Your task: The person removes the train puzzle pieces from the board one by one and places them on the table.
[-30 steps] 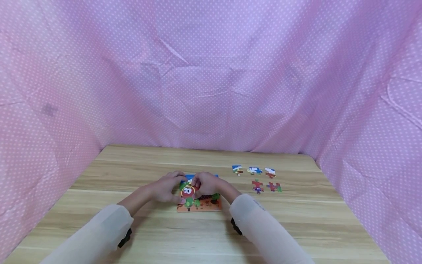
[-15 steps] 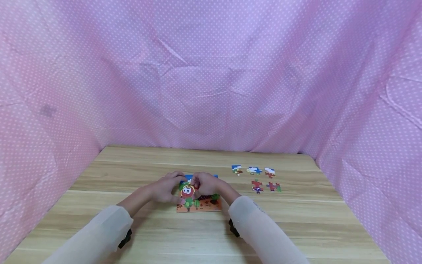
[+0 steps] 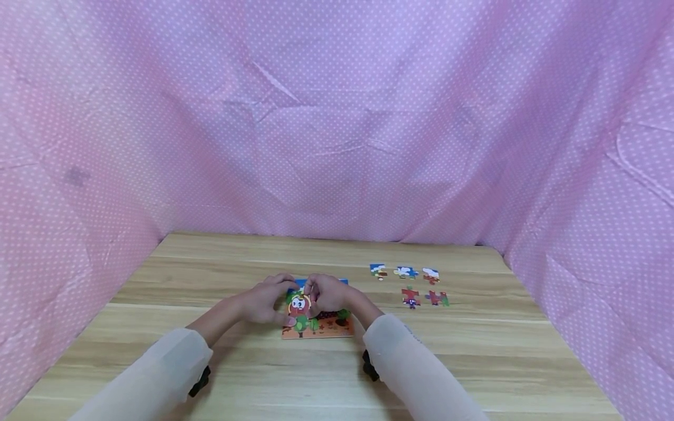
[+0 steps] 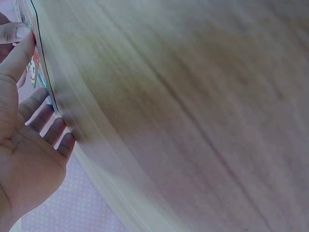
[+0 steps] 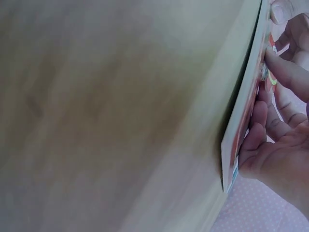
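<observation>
The right hand [image 3: 330, 293] pinches a red-faced puzzle piece [image 3: 299, 305] over the puzzle board [image 3: 332, 331] on the worktop [image 3: 295, 380], the left hand [image 3: 263, 300] spread wide at the board's left side.

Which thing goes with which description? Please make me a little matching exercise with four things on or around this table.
Things:
1. Puzzle board
2. Loose puzzle pieces
3. Cloth backdrop
4. Tabletop

Descriptions:
A. Pink with white dots
B. Printed blue along its far edge, orange along its near edge
C. Pale, with a wood-grain look
D. Spread out to the right of the board

Right pairs: 1-B, 2-D, 3-A, 4-C.
</observation>
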`<state>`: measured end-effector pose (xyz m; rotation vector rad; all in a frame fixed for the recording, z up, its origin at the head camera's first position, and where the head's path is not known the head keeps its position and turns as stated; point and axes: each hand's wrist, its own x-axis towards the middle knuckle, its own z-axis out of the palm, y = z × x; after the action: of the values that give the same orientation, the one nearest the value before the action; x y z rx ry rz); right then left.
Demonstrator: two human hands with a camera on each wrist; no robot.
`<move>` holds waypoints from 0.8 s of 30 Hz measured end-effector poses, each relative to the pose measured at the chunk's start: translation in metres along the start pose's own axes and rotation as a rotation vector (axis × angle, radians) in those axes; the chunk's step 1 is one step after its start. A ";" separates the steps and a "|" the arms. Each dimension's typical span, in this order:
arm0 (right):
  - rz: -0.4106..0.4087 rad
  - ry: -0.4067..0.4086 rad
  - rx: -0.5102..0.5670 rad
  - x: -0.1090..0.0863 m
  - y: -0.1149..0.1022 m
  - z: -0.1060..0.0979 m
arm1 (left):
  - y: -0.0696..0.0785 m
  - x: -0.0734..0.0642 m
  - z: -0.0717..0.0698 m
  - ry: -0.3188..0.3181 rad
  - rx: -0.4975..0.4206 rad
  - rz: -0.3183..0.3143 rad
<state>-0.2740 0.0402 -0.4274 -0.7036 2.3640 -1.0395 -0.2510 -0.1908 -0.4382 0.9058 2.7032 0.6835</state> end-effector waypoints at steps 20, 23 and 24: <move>-0.001 0.047 0.167 0.000 0.003 -0.002 | 0.001 0.001 0.000 -0.004 -0.026 -0.035; -0.001 0.046 0.186 0.000 0.005 -0.002 | 0.000 0.001 0.001 -0.002 -0.024 -0.034; -0.002 0.047 0.190 0.000 0.005 -0.002 | 0.000 0.001 0.001 -0.001 -0.022 -0.033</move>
<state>-0.2769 0.0441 -0.4297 -0.6169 2.2652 -1.2737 -0.2516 -0.1902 -0.4392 0.8539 2.6980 0.7036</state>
